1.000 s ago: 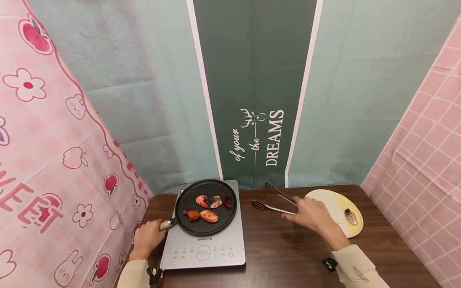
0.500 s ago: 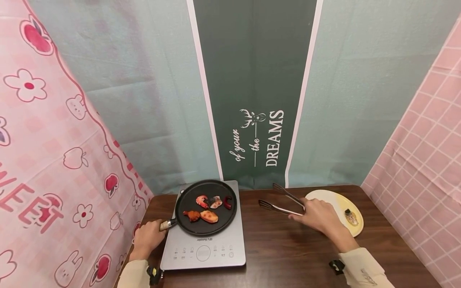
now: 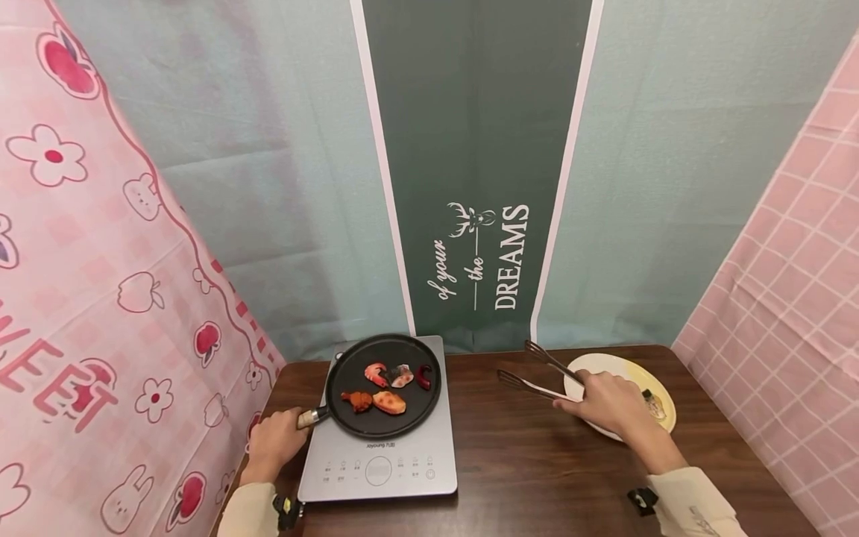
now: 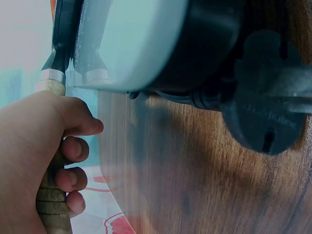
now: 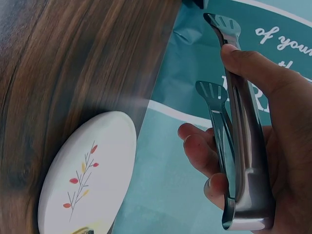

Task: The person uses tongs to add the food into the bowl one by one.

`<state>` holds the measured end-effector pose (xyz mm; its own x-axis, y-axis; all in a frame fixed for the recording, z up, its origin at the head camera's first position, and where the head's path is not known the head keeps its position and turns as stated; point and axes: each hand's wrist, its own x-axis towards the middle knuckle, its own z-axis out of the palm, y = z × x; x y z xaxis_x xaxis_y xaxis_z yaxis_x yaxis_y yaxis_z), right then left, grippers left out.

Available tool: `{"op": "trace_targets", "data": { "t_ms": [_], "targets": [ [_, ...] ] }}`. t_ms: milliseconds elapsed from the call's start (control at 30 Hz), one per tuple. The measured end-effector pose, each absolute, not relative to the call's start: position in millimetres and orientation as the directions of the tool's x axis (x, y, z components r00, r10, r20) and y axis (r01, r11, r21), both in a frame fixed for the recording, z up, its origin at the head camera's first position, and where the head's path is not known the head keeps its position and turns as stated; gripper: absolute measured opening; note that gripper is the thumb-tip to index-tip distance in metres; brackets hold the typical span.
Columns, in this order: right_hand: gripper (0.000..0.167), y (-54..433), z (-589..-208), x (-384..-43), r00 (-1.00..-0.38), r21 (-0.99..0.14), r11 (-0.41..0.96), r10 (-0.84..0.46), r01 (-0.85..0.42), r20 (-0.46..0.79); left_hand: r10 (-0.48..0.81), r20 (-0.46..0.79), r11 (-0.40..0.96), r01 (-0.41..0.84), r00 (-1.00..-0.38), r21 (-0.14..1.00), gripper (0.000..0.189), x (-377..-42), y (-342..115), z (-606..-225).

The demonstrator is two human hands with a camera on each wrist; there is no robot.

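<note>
My left hand (image 3: 275, 441) grips the wooden handle (image 4: 52, 207) of a flat black frying pan (image 3: 385, 425), fingers curled round it. In the pan lie a shrimp (image 3: 377, 374), a piece of fish (image 3: 402, 376), a dark red curl (image 3: 423, 377), an orange-brown fried piece (image 3: 359, 401) and a golden oval piece (image 3: 391, 403). My right hand (image 3: 612, 406) holds metal tongs (image 5: 246, 146) with slotted tips spread apart and nothing between them. It is above an oval plate (image 5: 109, 141), white and yellow, where one piece of food (image 3: 654, 404) lies, partly hidden by the hand.
Beneath the pan is a silver induction cooker (image 3: 436, 447) with a touch panel at its front. All stands on a dark wooden table (image 3: 523, 462). Cloth hangs behind the table (image 3: 470, 149) and on both sides.
My right hand and the tongs have moved right, further over the plate, partly covering the food there. My left hand, the pan and the food in it have stayed in place.
</note>
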<state>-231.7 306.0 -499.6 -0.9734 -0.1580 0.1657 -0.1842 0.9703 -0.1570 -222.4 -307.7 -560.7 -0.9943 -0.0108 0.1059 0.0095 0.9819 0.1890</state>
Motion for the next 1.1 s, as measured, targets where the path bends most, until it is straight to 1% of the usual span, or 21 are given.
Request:
{"op": "trace_targets", "data": {
  "t_ms": [133,233,367,600,833,1000,1100],
  "targets": [
    [0.071,311.6,-499.7,-230.7,-0.977,-0.162,0.971,-0.151,-0.175,0.149,-0.011,0.101,0.982,0.008,-0.995,0.188,0.018,-222.1,-307.7,-560.5],
    [0.073,316.2,-499.8,-229.6,-0.981,-0.164,0.974,-0.137,-0.158,0.136,-0.01,0.101,0.982,0.009,-0.995,0.188,0.016,-222.1,-307.8,-560.9],
    [0.079,322.2,-499.8,-228.7,-0.984,-0.156,0.978,-0.12,-0.14,0.135,-0.011,0.107,0.983,0.01,-0.994,0.186,0.015,-222.3,-308.2,-561.0],
    [0.077,332.2,-502.1,-226.4,-0.981,-0.151,0.978,-0.12,-0.143,0.152,-0.01,0.107,0.983,0.009,-0.994,0.183,0.016,-222.7,-309.0,-561.0],
    [0.08,343.6,-499.4,-223.1,-0.984,-0.148,0.981,-0.108,-0.129,0.145,-0.013,0.1,0.984,0.005,-0.995,0.181,0.015,-223.0,-308.5,-560.7],
    [0.085,352.7,-496.5,-221.1,-0.991,-0.16,0.982,-0.078,-0.096,0.113,-0.012,0.093,0.984,0.005,-0.996,0.179,0.013,-222.8,-307.2,-559.3],
    [0.092,358.3,-496.1,-219.8,-0.993,-0.163,0.983,-0.071,-0.085,0.093,-0.013,0.092,0.983,0.004,-0.996,0.181,0.013,-222.7,-306.9,-558.9]
  ]
}}
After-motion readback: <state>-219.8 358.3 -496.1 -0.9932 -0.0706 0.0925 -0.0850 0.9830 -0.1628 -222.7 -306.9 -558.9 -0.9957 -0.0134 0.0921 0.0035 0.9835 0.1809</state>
